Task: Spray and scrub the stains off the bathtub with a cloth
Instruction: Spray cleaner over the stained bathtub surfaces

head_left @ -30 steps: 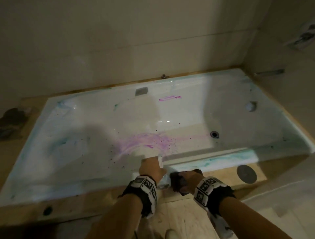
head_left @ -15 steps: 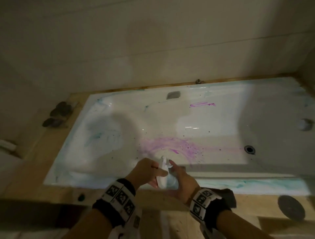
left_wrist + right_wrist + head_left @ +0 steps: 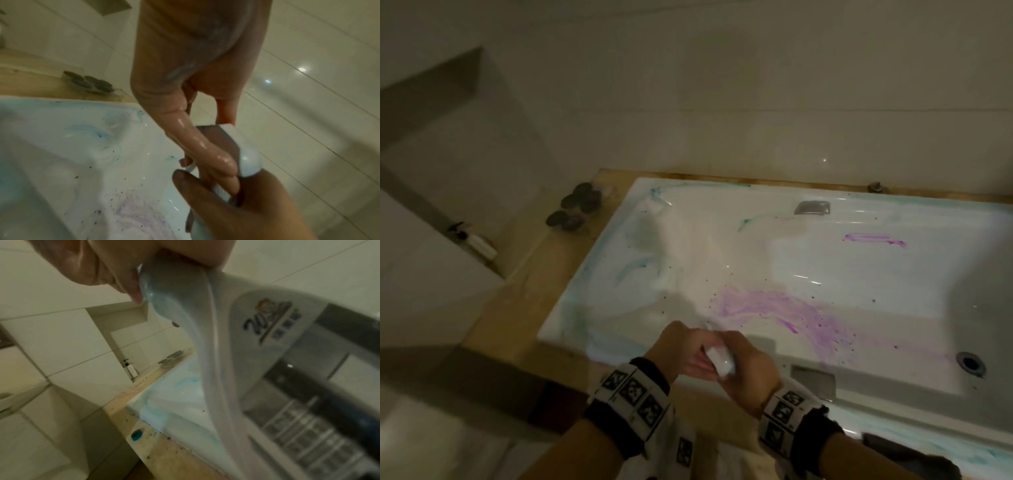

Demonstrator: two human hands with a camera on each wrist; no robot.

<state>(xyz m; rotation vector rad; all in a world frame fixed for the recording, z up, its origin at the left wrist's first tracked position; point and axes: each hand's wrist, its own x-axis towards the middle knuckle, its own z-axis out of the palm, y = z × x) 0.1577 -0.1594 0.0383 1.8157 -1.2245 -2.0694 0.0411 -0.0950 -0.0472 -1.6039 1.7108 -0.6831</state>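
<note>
The white bathtub [image 3: 722, 205] carries a broad purple smear [image 3: 774, 308] on its floor, a purple streak [image 3: 873, 238] on the far wall and teal smears [image 3: 633, 267] at its left end. Over the near rim both hands hold a white spray bottle [image 3: 720, 363]. My left hand [image 3: 688, 349] curls wet fingers [image 3: 205, 146] round the sprayer head [image 3: 246, 152]. My right hand [image 3: 746, 373] grips the bottle's neck, and the labelled body [image 3: 271, 318] hangs below it. A dark cloth [image 3: 900, 452] lies on the rim behind my right wrist.
Dark round stones [image 3: 578, 209] sit on the wooden surround [image 3: 524, 281] at the tub's left end. A pump bottle [image 3: 472, 240] stands in a wall niche. The drain [image 3: 970, 363] is at the right, an overflow plate [image 3: 811, 207] on the far wall.
My right hand left the dark cloth on the rim and joined the left hand on the bottle. The head view swung left toward the tub's left end.
</note>
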